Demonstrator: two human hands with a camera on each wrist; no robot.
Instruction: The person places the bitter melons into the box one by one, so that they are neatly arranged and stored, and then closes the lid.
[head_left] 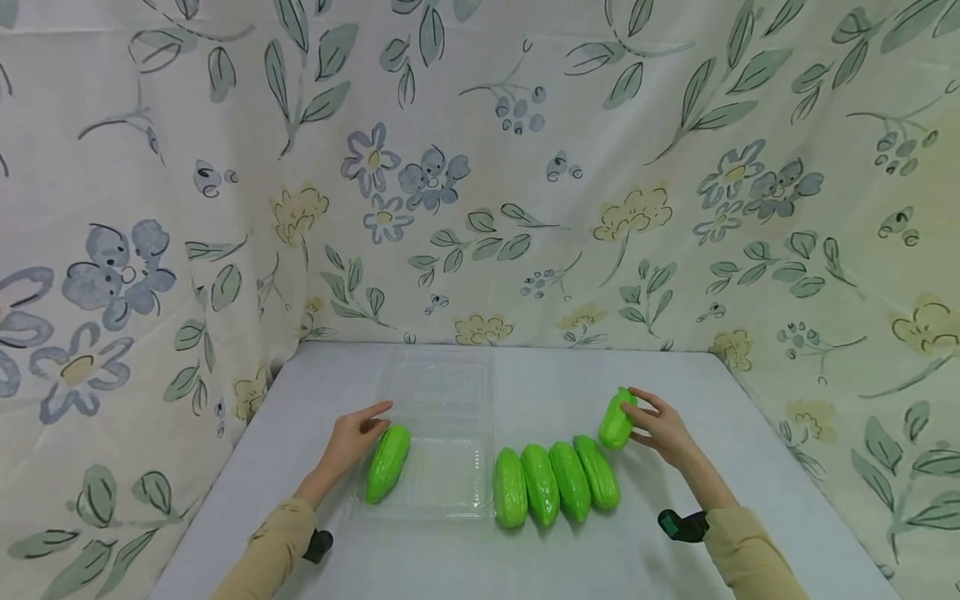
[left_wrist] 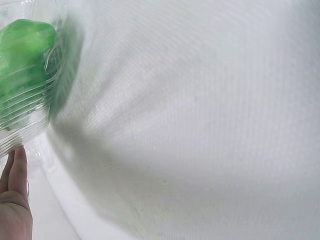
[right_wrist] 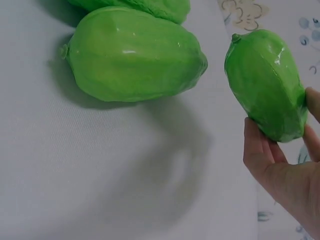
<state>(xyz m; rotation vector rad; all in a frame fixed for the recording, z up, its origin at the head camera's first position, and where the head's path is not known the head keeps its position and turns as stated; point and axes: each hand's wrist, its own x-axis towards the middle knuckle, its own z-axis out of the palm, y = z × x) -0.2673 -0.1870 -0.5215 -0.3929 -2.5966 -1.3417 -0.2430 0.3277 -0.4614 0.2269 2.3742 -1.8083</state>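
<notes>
In the head view my right hand [head_left: 660, 429] holds a green papaya [head_left: 617, 423] above the table; the right wrist view shows fingers and thumb around one end of this papaya [right_wrist: 267, 85]. My left hand [head_left: 352, 442] is at the left side of a clear plastic clamshell box [head_left: 450, 510]. Its extended fingers touch the box wall in the left wrist view. One papaya [head_left: 387, 465] lies tilted in the left part of the box, and the lid [head_left: 442, 383] is laid back behind it. Several more papayas [head_left: 570, 482] lie side by side right of the box.
All of this is on a white-covered table [head_left: 420, 558]. Floral cloth [head_left: 480, 275] hangs behind the table and along both sides. A dark device is strapped at each wrist.
</notes>
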